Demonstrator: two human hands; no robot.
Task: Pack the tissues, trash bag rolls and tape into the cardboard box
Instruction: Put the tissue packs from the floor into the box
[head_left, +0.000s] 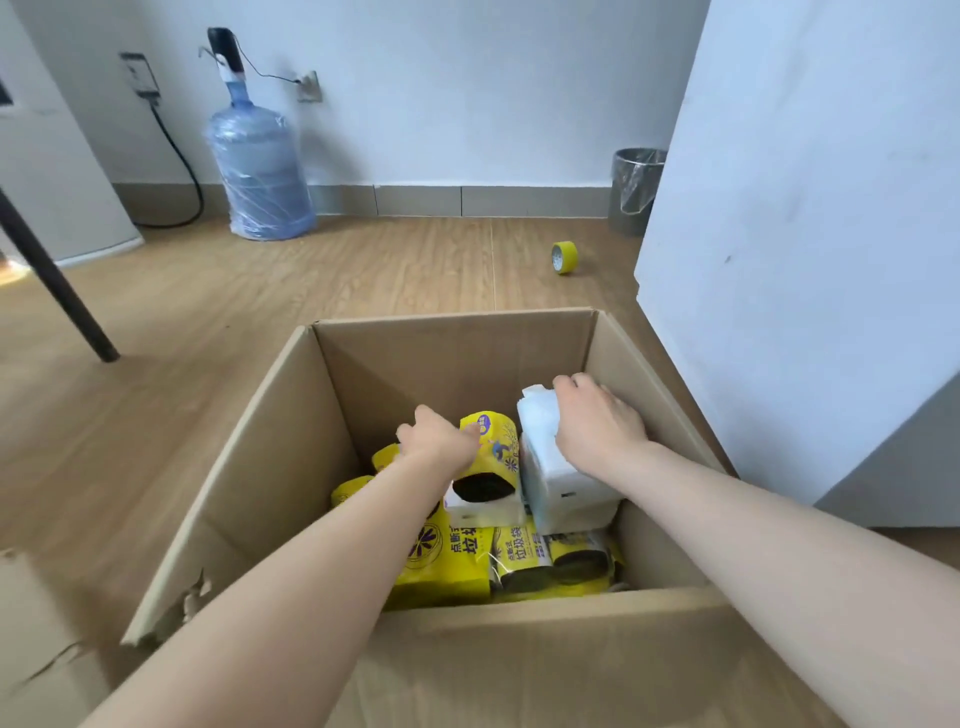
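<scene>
An open cardboard box (452, 353) stands on the floor in front of me. Inside lie several yellow trash bag rolls (452, 561) and white tissue packs. My left hand (439, 436) grips a yellow trash bag roll (496, 447) standing on a white tissue pack (483, 512). My right hand (597, 426) presses down on and holds a white tissue pack (550, 467) at the box's right side. A yellow tape roll (564, 257) lies on the floor beyond the box, apart from both hands.
A blue water jug (257, 161) stands at the back wall, a grey waste bin (635, 189) at the back right. A white cabinet (805, 234) rises right of the box. A black table leg (57, 280) slants at the left. Box flaps (519, 665) lie toward me.
</scene>
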